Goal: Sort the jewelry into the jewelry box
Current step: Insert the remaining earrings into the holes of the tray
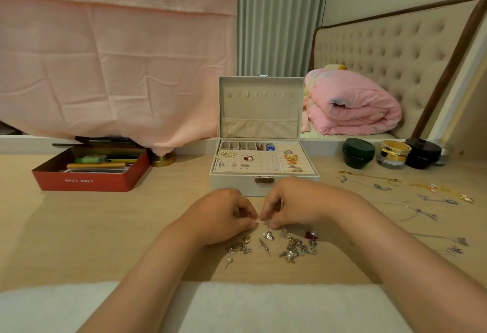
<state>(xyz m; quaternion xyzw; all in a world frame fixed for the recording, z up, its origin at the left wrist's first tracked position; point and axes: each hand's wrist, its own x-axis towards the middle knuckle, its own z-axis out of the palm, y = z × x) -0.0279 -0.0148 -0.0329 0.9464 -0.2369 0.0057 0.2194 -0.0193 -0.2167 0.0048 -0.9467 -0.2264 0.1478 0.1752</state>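
A: Quick, where's the box?

B: Jewelry box [232, 186] sits open mid-table [79, 227], lid upright, just past both hands. The top tray has a few pcs in it already.

A: And the hands?

B: Left hand [224, 214] and right hand [292, 206] are both curled, fingertips meeting in front of the box. They're pinching sth tiny betw. them. Prob. a stud [266, 223] and its back, but it's too small to say for sure.

A: Rest of the stuff?

B: Loose earrings [290, 249] lie in a heap on the table right by the wrists. Necklaces [382, 186] are spread out well to the right, near the jars [358, 152].

A: What could go wrong?

B: Main thing, imo: that tiny pc slips from the pinch. It'd drop into the heap or roll off the near edge, and good luck finding it. Also the forearms hang right over the earrings, so any drag of a wrist scatters them or knocks the pearl pin [229, 261] toward the edge. The posts look sharp too, so a careless press could mean a pricked finger. And a reach to the right w/o looking could snag those chains and tangle them.
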